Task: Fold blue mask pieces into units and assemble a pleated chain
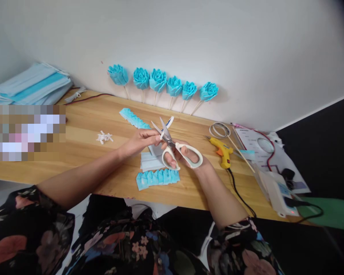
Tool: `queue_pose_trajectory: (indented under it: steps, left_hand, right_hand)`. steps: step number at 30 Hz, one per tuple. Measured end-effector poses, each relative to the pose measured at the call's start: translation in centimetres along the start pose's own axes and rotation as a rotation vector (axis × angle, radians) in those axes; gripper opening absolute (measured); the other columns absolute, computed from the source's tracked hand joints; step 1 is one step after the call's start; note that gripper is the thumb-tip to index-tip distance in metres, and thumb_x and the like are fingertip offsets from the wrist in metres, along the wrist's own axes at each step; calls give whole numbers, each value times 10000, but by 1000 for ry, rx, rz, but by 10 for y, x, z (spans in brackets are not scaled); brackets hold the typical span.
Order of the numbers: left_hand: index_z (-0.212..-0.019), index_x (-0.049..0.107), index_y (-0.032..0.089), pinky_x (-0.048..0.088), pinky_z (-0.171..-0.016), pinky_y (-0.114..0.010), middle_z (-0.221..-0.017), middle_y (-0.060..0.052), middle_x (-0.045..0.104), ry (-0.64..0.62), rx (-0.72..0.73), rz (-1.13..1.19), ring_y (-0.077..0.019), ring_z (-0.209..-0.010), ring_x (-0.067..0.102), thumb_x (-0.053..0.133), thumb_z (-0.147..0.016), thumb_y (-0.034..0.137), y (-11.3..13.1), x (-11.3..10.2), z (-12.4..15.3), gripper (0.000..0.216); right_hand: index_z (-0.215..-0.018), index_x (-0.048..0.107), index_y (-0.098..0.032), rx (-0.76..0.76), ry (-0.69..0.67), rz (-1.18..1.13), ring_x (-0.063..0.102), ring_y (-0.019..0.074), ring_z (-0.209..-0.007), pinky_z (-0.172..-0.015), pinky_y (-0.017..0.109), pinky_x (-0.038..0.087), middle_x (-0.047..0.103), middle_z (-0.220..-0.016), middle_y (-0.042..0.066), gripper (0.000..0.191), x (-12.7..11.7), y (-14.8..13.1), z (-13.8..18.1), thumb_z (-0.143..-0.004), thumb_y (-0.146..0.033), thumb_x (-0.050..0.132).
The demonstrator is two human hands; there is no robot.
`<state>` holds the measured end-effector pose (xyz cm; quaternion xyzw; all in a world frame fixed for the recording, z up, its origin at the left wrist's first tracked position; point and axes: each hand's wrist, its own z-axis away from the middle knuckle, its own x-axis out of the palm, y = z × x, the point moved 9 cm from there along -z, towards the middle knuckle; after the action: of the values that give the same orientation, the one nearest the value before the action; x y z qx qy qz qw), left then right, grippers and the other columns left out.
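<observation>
The fingers of my right hand (186, 152) pass through the white handles of a pair of scissors (169, 142), whose metal blades are spread and point up and away. My left hand (145, 139) is closed in a pinch beside the blades, with a small white strip (161, 135) at its fingertips. Behind the blades shows a white band with a blue mark (169, 122); what holds it is hidden. Under the hands lies a pale folded mask sheet (151, 162). One pleated blue strip (157, 178) lies in front of it, another (134, 119) behind.
Several blue flowers on sticks (157, 81) lean against the wall. White scraps (104, 136) lie left of my hands. Masks (31, 84) are stacked at the far left. A yellow glue gun (223, 151), a tape roll (219, 130), papers and a white power strip (278, 196) are on the right.
</observation>
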<state>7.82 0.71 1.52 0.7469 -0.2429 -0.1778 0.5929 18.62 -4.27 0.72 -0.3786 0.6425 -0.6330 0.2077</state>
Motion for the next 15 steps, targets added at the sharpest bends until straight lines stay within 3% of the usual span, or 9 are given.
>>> queue_pose_trajectory:
  steps: [6,12,15]
  left_hand:
    - [-789,669,176,429,-871,-315,-852,-42,624,-60,29,17,-187,-871,576,620,-967,416,5,2,1,303]
    - [-876,742,162,446,-833,-302,-864,-52,665,-44,25,6,-175,-857,594,632,-980,425,10,4,2,304]
    - [-903,767,158,466,-799,-306,-851,-57,702,47,7,70,-173,-811,615,739,-898,448,7,-4,0,291]
  right_hand:
    - [-1188,623,-171,-26,43,-74,527,110,-514,-457,243,401,612,-703,-15,538,-10,6,0,-947,-650,581]
    - [-1151,632,-158,-13,108,-88,466,77,-450,-406,210,374,587,-651,-41,549,-10,1,0,-894,-641,672]
    - [-1124,644,-152,7,82,-70,454,56,-435,-400,192,352,583,-652,-48,514,-1,-2,-1,-870,-590,732]
